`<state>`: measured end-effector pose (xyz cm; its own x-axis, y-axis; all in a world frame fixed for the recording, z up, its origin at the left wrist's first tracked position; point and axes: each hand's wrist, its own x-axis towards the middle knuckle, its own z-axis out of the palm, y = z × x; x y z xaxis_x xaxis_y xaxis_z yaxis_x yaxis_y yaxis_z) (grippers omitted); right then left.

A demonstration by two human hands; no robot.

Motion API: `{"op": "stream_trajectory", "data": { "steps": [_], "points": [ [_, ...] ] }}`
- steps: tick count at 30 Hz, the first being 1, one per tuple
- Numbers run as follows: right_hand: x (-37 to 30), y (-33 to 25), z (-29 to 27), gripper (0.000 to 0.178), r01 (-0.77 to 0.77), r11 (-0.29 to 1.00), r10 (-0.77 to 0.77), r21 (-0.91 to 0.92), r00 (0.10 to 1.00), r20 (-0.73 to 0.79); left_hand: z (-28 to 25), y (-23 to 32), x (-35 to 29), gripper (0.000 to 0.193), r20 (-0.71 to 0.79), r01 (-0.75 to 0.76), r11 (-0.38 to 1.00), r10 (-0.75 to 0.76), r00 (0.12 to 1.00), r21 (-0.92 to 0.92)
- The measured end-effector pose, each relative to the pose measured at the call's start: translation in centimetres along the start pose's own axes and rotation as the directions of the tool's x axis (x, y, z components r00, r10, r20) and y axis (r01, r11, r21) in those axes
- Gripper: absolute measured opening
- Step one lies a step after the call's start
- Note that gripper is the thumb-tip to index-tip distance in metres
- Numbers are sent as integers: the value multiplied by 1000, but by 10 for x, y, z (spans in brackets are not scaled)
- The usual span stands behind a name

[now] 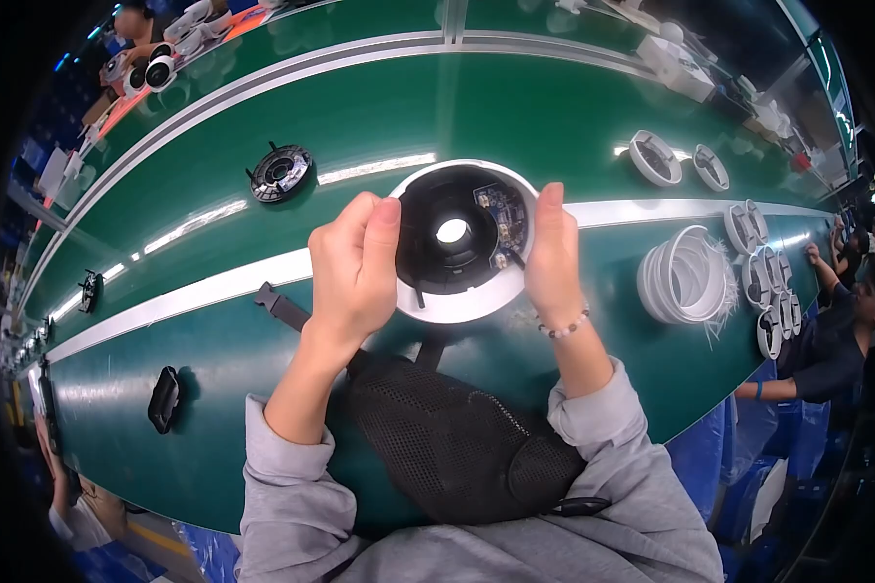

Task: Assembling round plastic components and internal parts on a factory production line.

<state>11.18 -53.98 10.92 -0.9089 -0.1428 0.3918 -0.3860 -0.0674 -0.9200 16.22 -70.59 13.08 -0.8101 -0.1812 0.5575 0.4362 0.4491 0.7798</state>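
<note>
A round white housing (pixel 454 313) is held up in front of me over the green bench, its open side toward me. Its inside is black, with a round opening in the middle and a circuit board (pixel 503 219) along the right side. My left hand (pixel 353 260) grips the left rim, thumb on the edge and fingers curled behind. On the opposite rim my right hand (pixel 554 255) is closed in the same way, its thumb pointing up; most of its fingers are hidden. Below the housing lies a black mesh bag (pixel 437 423) with a buckled strap (pixel 284 308), between my forearms.
A round black part (pixel 281 173) sits on the far green surface, beyond a white rail (pixel 612 213). A smaller black part (pixel 164 399) lies left. Stacked white rings (pixel 673 277) stand right, beside several white housings (pixel 770 282). Two white housings (pixel 655 158) lie farther back. A co-worker (pixel 836 340) sits at right.
</note>
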Motion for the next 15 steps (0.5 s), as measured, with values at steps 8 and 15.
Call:
{"op": "stream_trajectory", "data": {
  "steps": [8, 15],
  "points": [
    [-10, 3, 41, 64, 6, 981, 40, 194, 973, -229, -7, -6, -8, 31, -143, -27, 996, 15, 990, -86],
    [0, 39, 33, 62, -262, 959, 269, -105, 961, 62, -23, -49, 13, 41, -48, 221, 975, -222, 974, -19]
  ]
}}
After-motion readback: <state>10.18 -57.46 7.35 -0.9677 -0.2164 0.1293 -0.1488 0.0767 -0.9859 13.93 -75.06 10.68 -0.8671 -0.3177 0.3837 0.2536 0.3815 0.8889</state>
